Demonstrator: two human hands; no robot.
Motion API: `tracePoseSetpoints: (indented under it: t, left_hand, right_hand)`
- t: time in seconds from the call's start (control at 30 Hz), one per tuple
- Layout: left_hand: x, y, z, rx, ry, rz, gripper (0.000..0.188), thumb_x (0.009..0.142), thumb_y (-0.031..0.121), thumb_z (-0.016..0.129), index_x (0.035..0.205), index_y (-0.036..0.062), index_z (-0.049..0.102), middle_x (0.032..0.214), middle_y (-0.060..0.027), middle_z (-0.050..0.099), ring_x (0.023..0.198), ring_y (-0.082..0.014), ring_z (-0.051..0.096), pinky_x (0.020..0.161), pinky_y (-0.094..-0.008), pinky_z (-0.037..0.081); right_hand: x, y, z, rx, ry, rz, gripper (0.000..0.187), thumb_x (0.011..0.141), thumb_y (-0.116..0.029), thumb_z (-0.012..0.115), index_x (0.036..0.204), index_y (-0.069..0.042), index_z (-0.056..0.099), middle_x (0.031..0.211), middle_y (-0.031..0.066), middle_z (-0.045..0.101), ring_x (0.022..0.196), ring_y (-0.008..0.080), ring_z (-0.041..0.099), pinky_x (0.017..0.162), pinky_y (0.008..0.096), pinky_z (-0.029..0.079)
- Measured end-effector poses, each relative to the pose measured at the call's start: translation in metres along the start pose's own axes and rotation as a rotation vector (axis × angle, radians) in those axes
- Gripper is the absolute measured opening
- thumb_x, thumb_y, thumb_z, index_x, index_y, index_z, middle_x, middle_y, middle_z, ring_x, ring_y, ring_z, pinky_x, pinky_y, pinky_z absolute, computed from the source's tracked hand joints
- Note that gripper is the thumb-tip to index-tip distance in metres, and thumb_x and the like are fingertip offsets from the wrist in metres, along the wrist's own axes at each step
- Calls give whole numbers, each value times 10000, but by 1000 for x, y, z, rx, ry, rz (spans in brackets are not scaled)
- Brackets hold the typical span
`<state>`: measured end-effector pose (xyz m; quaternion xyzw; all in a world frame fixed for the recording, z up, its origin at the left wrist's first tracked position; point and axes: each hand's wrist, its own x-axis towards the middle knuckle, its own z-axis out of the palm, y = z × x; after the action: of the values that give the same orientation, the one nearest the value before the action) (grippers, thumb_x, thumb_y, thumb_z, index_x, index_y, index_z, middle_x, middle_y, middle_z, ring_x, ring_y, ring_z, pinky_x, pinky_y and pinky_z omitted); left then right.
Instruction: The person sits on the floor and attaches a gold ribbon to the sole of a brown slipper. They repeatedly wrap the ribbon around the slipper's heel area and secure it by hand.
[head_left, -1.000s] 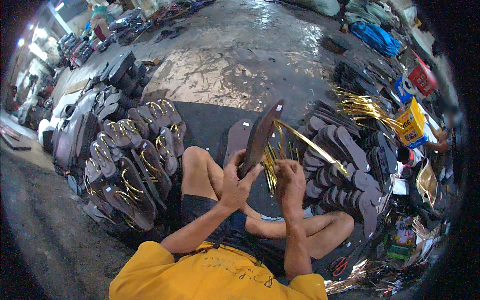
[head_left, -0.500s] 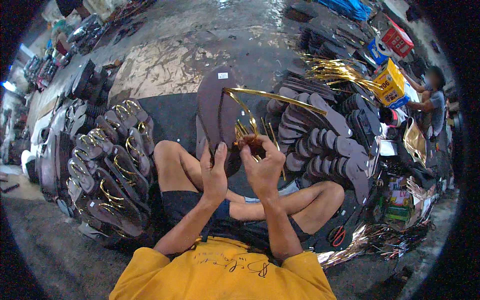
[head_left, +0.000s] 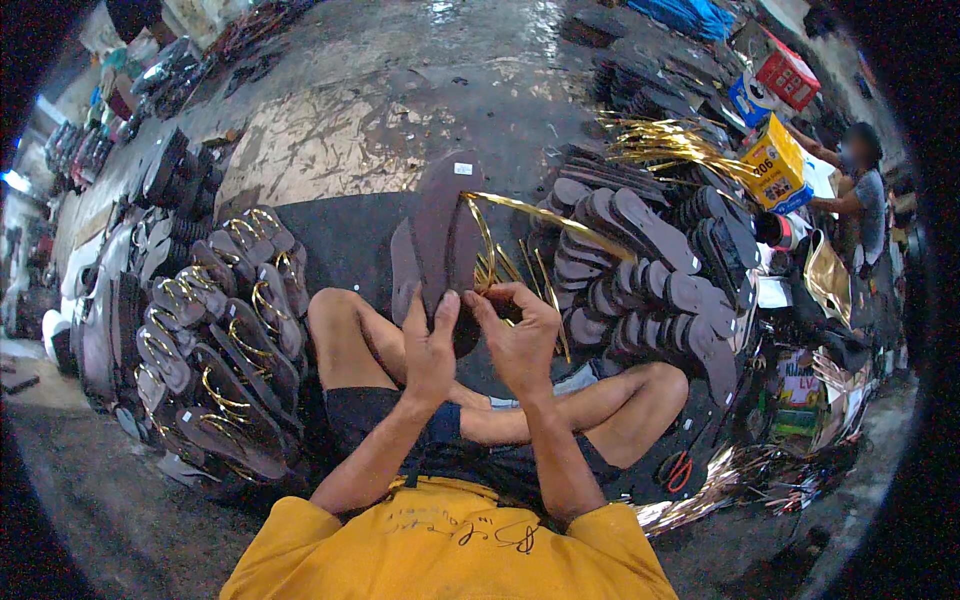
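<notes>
My left hand grips the near end of a dark brown sandal sole, thumb on its right edge. The sole stands raised before me, a small white sticker near its far end. A shiny gold strap comes out of the sole's far part; one length sticks out to the right, another bends down toward my right hand. My right thumb and forefinger pinch at the sole's right edge, apparently on the strap; the fingers partly hide the pinched end. A second sole shows behind the first, to its left.
On my left lie rows of sandals with gold straps. Stacks of bare soles stand at right, with a bundle of gold strips beyond. Red-handled scissors lie by my right knee. A person sits far right near a yellow box.
My right hand has come closer to the sole's edge, and its fingers have shifted. The raised sole has tipped slightly right and lower, and the loose strap end has swung down and left.
</notes>
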<state>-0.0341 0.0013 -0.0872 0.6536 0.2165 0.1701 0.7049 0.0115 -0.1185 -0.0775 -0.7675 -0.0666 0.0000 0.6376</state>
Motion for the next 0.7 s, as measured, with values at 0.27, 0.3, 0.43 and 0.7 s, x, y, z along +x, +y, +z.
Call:
tracePoseSetpoints:
  t: [0.27, 0.3, 0.43, 0.7]
  left_hand:
    - [5, 13, -18, -497, -319, -561, 421, 1095, 180, 625, 1483, 30, 561, 1214, -97, 747, 1018, -215, 755, 837, -395, 665]
    - [3, 18, -17, -464, -330, -533, 424, 1095, 172, 619, 1488, 27, 559, 1226, -101, 745, 1024, -209, 753, 841, -392, 664]
    - [12, 16, -30, -347, -357, -432, 464, 1054, 140, 660, 1493, 20, 571, 1269, -117, 740, 1061, -198, 740, 894, -380, 648]
    - [65, 51, -77, 299, -154, -2, 551, 876, 65, 845, 1393, -3, 668, 1228, -128, 761, 1110, -207, 717, 998, -362, 558]
  right_hand:
    - [-25, 76, -14, 757, -338, 487, 281, 1099, -264, 682, 1239, -31, 751, 944, -4, 750, 751, 97, 658, 674, 246, 516]
    - [-30, 83, -13, 884, -343, 507, 276, 1099, -263, 683, 1234, -30, 745, 921, -10, 737, 731, 97, 643, 678, 247, 517]
    - [-9, 34, -28, 241, -56, 88, 238, 1025, -152, 757, 1212, -9, 726, 950, 9, 749, 786, 122, 671, 736, 319, 567]
    - [12, -34, -87, 122, -95, -155, 226, 967, -52, 806, 1191, -29, 786, 1116, 82, 803, 975, 176, 776, 804, 306, 619]
